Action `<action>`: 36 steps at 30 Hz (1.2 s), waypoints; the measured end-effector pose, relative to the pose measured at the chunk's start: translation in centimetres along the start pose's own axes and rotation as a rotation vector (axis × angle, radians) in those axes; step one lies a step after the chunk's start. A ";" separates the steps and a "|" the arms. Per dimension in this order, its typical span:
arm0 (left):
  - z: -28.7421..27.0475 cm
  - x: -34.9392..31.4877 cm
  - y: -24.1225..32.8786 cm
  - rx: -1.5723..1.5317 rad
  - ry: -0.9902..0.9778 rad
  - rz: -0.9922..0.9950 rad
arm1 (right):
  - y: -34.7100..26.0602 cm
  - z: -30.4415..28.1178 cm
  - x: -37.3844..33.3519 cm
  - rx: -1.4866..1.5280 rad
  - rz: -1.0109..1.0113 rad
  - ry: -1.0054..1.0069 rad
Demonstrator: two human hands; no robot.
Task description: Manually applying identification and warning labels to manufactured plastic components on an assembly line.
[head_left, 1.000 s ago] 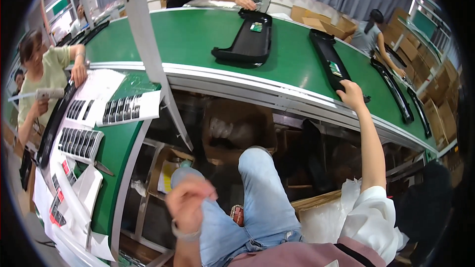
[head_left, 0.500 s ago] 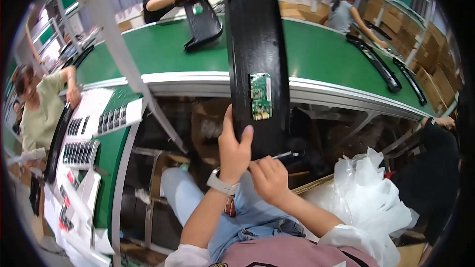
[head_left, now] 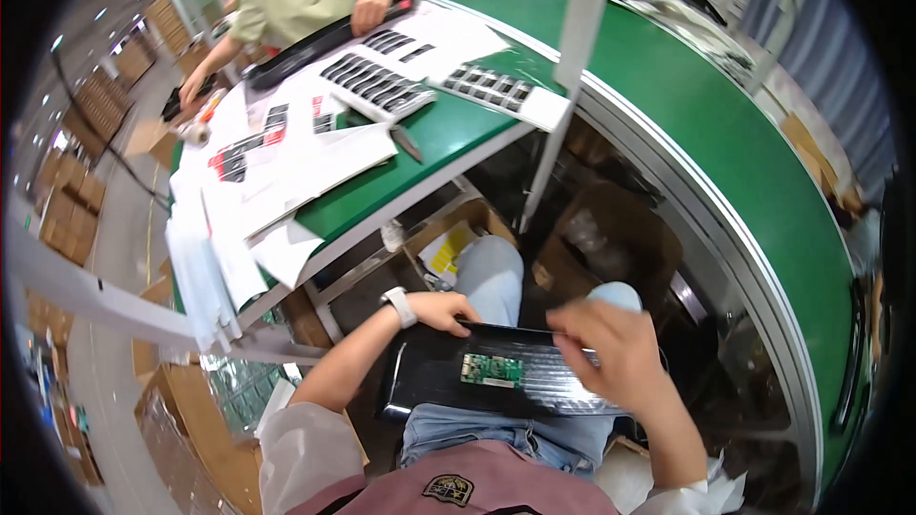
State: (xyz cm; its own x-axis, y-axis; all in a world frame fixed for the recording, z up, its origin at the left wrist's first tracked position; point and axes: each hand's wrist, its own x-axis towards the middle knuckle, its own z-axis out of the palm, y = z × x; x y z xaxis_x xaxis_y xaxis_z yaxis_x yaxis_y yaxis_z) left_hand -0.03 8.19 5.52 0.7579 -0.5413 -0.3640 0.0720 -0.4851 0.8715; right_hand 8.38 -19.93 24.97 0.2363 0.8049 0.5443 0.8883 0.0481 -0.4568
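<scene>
A long black plastic panel [head_left: 434, 372] lies across my lap, with a small green circuit board [head_left: 492, 370] on its upper face. My left hand [head_left: 441, 311], with a pale watch strap at the wrist, grips the panel's far edge, thumb on top and fingers partly hidden. Over the panel's right part hovers my right hand [head_left: 615, 348], slightly blurred. Its thumb and forefinger stand apart, and nothing shows between them; the other fingers are curled and partly hidden.
A green worktable [head_left: 353, 205] ahead on the left bears label sheets [head_left: 377, 86] and loose papers. Behind it a person in a light green top [head_left: 315, 0] handles a long black part [head_left: 315, 48]. A green conveyor [head_left: 687, 133] curves along the right. Cardboard boxes [head_left: 196, 420] stand at left.
My view has swung left. The panel has gone from upright before me to lying across my lap. My right hand has moved from the panel's lower end to above its right part.
</scene>
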 end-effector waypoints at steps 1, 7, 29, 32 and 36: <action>0.8 0.1 -0.1 0.021 0.109 0.071 | 1.9 1.0 2.0 -0.057 -0.047 -0.031; 3.9 -4.3 7.3 0.477 0.782 0.033 | 14.0 4.9 16.8 -0.498 0.153 0.204; -23.6 4.9 15.2 1.461 1.289 0.120 | 21.8 3.5 19.5 0.156 0.342 0.253; -23.7 4.8 16.1 1.512 1.209 0.184 | 21.4 2.4 18.6 0.175 0.264 0.298; -23.0 4.7 17.5 1.469 1.148 0.228 | 19.7 1.2 17.3 -0.148 0.088 0.303</action>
State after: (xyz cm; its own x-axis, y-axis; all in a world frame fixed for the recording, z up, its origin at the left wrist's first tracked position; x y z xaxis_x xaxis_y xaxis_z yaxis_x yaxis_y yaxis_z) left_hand 19.71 12.90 26.64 0.7249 -0.3109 0.6147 -0.1484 -0.9419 -0.3014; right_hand 29.51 -4.30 24.53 0.4013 0.5892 0.7013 0.9014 -0.1179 -0.4166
